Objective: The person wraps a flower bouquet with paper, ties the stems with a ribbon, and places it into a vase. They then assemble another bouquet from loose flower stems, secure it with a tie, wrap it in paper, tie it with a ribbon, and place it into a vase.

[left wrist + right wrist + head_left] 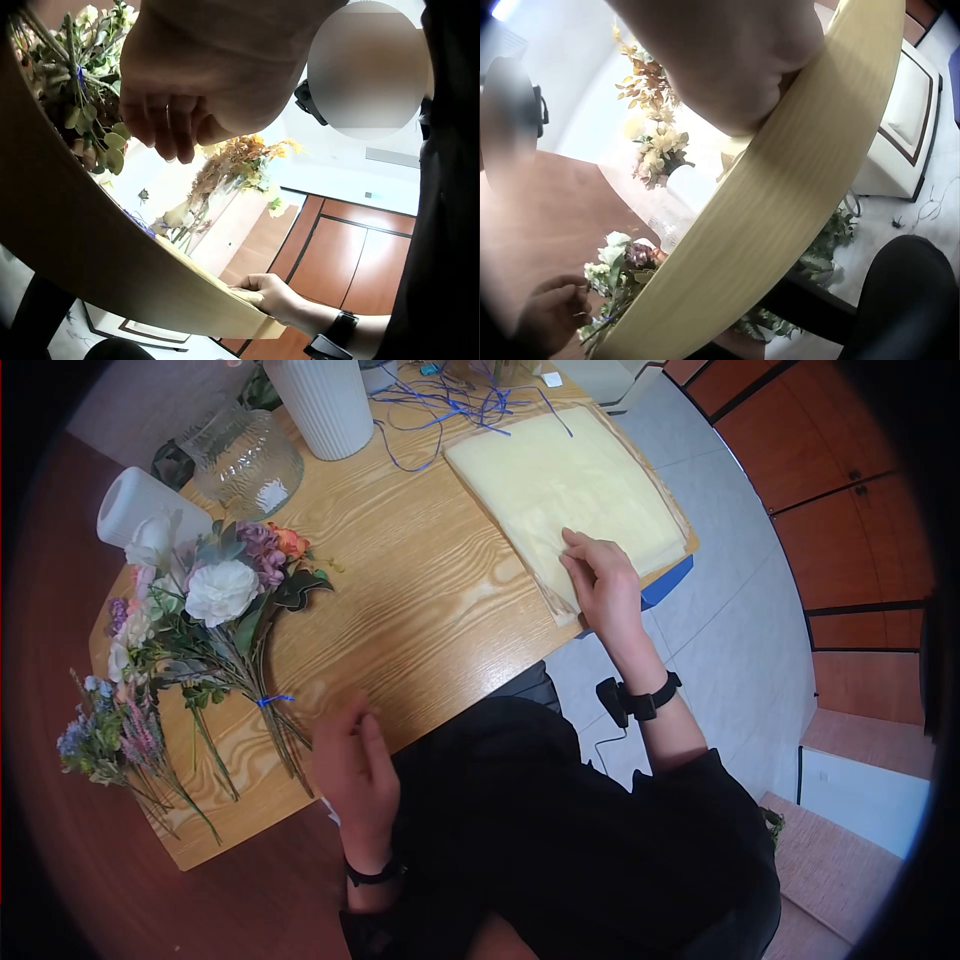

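My left hand [355, 765] hovers at the table's front edge, right of the bouquet's stems, its fingers loosely bent with nothing in them. The bouquet [222, 592] of white, purple and orange artificial flowers lies on the table, its stems bound with a blue ribbon [272, 701]. Over the near right corner of a stack of pale yellow wrapping sheets [540, 470] is my right hand [608, 585]. Its thumb and forefinger are bent towards the top sheet, a gap showing between their tips. In the left wrist view, the right hand [270, 294] is at the stack's edge.
Loose flower stems [140, 735] lie left of the bouquet. Behind it are a ribbed glass vase [245, 465], a white vase on its side [150, 510] and a tall white vase [320, 405]. Tangled blue ribbon [455, 408] lies at the back of the wooden table [400, 600].
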`<state>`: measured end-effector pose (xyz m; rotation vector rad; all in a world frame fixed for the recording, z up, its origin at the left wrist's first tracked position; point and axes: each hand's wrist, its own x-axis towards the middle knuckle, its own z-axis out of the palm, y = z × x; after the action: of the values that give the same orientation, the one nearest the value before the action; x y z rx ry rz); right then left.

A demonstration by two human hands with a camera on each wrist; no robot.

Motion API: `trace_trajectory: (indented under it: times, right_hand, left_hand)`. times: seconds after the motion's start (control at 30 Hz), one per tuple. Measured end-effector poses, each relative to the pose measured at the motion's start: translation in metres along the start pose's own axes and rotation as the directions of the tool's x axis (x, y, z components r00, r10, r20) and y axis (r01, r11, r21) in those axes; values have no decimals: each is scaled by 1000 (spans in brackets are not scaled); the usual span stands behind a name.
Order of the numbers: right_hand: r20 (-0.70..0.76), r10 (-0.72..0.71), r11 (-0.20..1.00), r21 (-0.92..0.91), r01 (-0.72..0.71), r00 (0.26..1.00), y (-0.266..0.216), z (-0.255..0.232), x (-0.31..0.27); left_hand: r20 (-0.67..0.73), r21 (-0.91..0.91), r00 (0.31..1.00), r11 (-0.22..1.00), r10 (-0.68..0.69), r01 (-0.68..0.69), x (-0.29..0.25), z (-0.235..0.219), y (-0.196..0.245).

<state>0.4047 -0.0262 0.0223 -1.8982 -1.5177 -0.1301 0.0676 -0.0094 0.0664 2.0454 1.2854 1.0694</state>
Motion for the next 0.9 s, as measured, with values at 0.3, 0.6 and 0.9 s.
trace_trajectory:
  times: [0.3,0.6,0.9]
  right_hand:
    - [-26,-100,992,-75,98,995,0,-4,7]
    - [4,64,969,241,-64,998,-34,-46,2]
    - [211,-39,944,328,-33,977,-76,-63,-8]
  left_hand:
    - [205,9,976,997,72,-75,6,12,3]
    - [450,-202,886,954,-112,223,24,26,15]
    - [614,-755,756,111,-227,646,37,56,-6]
